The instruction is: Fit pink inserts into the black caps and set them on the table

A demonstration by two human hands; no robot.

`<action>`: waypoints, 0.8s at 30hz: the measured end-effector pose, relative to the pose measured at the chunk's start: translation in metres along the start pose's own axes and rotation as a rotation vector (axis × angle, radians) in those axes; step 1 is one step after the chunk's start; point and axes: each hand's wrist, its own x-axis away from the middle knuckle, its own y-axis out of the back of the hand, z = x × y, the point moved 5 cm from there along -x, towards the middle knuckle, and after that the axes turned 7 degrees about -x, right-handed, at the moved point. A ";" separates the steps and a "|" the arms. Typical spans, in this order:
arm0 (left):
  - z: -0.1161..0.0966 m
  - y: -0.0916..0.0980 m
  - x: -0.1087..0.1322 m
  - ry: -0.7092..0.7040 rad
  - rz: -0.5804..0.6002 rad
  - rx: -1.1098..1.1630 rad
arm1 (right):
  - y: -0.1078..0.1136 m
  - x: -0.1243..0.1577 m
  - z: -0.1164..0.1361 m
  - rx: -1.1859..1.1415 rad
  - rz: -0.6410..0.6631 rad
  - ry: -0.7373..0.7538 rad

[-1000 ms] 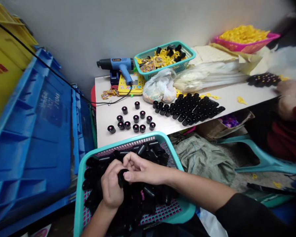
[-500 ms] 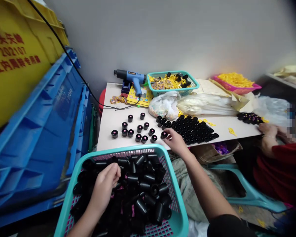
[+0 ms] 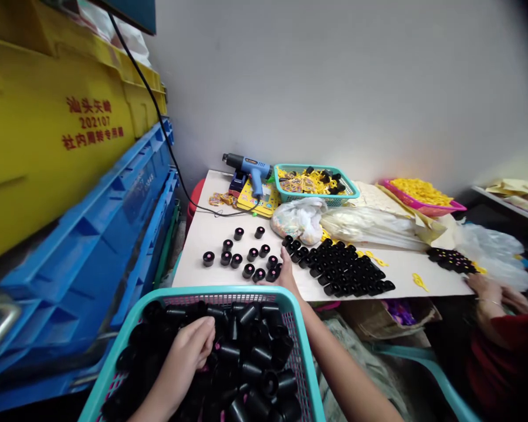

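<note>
My left hand (image 3: pixel 192 346) is curled closed above a turquoise mesh basket (image 3: pixel 242 290) heaped with black plastic cylinders (image 3: pixel 250 354). Whatever its fingers may hold is hidden. On the white table, my right hand (image 3: pixel 286 271) is open, its inner side against the right end of a loose group of upright short black cylinders (image 3: pixel 249 270) with pink dots on top. Part of the nearest ones is covered by that hand. To its right, a tightly packed block of black cylinders (image 3: pixel 343 266) stands in rows.
A blue heat gun (image 3: pixel 253 169) lies at the back, its cord running up left. Beside it are a basket of yellow pieces (image 3: pixel 308 199) and a plastic bag (image 3: pixel 300 220). Stacked crates (image 3: pixel 92 217) line the left. A co-worker's hands (image 3: pixel 495 293) are at the far right.
My right hand has moved left toward the dotted cylinders and opened, letting go of the cylinder it held. The left hand stays closed over the basket. The camera view has shifted.
</note>
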 end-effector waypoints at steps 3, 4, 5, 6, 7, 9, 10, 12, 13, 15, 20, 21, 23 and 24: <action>-0.001 0.003 -0.001 -0.017 -0.033 0.009 | -0.016 -0.013 0.009 0.004 -0.051 -0.019; 0.000 0.005 -0.002 -0.018 -0.040 0.013 | -0.019 -0.017 0.012 0.004 -0.059 -0.024; 0.000 0.006 -0.002 -0.016 -0.047 0.019 | -0.022 -0.021 0.015 0.004 -0.062 -0.029; 0.001 0.007 -0.003 -0.012 -0.050 0.024 | -0.024 -0.024 0.017 0.003 -0.062 -0.032; 0.001 0.007 -0.003 -0.005 -0.050 0.028 | -0.026 -0.028 0.018 0.003 -0.058 -0.032; 0.002 0.007 -0.004 0.008 -0.046 0.038 | -0.029 -0.037 0.020 0.001 -0.043 -0.023; 0.002 0.007 -0.004 0.012 -0.041 0.043 | -0.030 -0.042 0.021 0.001 -0.035 -0.015; 0.003 0.007 -0.005 0.016 -0.037 0.057 | -0.033 -0.051 0.023 0.001 -0.023 0.004; 0.003 0.007 -0.005 0.016 -0.038 0.067 | -0.034 -0.056 0.023 0.002 -0.022 0.013; 0.004 0.007 -0.006 0.018 -0.041 0.099 | -0.037 -0.066 0.025 0.006 -0.026 0.027; 0.005 0.006 -0.008 0.076 -0.016 0.376 | -0.043 -0.084 0.028 0.024 -0.020 0.048; 0.003 0.005 -0.008 0.112 0.002 0.475 | -0.043 -0.085 0.028 0.028 -0.008 0.051; -0.004 0.003 -0.006 0.200 0.034 0.679 | -0.036 -0.086 0.027 0.037 0.023 0.053; -0.007 0.002 -0.005 0.261 0.033 0.751 | -0.029 -0.086 0.028 0.047 0.034 0.059</action>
